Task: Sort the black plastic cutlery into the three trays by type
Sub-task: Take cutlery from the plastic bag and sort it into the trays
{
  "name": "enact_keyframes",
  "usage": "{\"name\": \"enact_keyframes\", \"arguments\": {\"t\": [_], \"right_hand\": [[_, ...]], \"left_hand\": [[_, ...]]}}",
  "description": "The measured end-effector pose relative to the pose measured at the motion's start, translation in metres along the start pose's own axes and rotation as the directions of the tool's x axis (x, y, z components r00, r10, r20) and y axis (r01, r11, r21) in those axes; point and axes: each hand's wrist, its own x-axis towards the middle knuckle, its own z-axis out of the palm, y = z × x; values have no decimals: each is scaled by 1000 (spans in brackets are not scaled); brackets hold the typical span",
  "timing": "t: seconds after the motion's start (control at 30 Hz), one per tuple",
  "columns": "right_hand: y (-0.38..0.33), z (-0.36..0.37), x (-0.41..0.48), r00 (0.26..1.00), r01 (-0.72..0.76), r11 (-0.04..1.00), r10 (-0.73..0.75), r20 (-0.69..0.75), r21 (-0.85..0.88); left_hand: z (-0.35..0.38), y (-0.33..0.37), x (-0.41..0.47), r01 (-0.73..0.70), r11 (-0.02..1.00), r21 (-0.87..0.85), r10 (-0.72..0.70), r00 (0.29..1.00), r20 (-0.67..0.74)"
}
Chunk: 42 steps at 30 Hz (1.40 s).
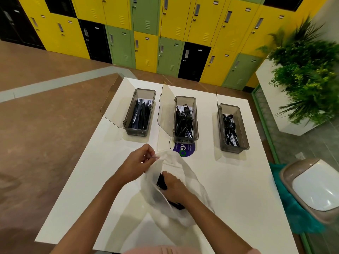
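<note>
I see the right hand [173, 186] inside the white plastic bag [185, 180], fingers closed around a bundle of black cutlery [161, 182]. Left hand [138, 162] pinches the bag's rim, holding it open. Bag sits on the white table [247, 198]. Beyond it, three trays, lids up: knives [140, 114] left, forks [185, 119] middle, spoons [230, 127] right.

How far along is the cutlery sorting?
Done: left tray holds knives, middle tray forks, right tray spoons. In hand: left hand holds the white plastic bag open; right hand grips black cutlery inside. Left: the bag's remaining pieces.
</note>
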Motion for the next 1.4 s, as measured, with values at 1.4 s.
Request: {"name": "enact_keyframes", "arguments": {"t": [1.4], "right_hand": [[-77, -166, -16, 965, 242, 208, -153, -213, 948]], "left_hand": [[-22, 70, 27, 87, 942, -324, 77, 885, 460]]}}
